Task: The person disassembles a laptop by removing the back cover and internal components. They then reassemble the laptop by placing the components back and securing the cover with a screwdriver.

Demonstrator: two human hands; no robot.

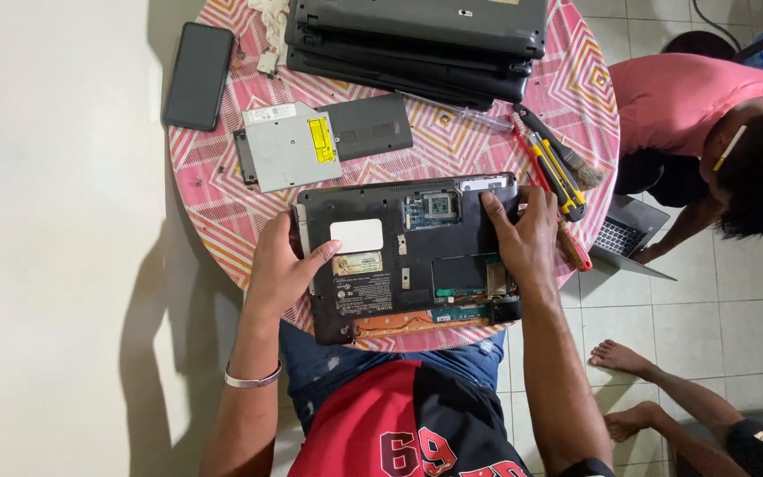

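Upturned laptop (399,261) at the near edge of the round table (214,190), underside facing up, several bottom covers removed, circuit board and copper-coloured parts exposed.

Left hand (283,269) laid flat against the left edge of the chassis, thumb reaching over onto the base beside the white label; hand open, pressing rather than gripping, apparently to brace the machine against sliding.

Right hand (523,234) spread on the right rear corner, fingers extended toward the open bay near the hinge, palm down on the casing; nothing clamped in it. Hands well apart, one at each side of the chassis, giving a steady two-point hold.

Removed optical drive (289,155) and dark cover panel (373,128) set just behind the laptop, clear of the work area yet within reach. Small screws loose on the cloth to the left of the drive.

Screwdriver (465,113), yellow utility knife (554,172), brush (562,150) and red-handled tool (573,250) laid by the right hand. Stack of closed laptops (417,40) at the far edge. Smartphone (198,75) at the far left rim.

Another person in a pink shirt (691,97) crouched to the right over a separate laptop on the floor (624,234)
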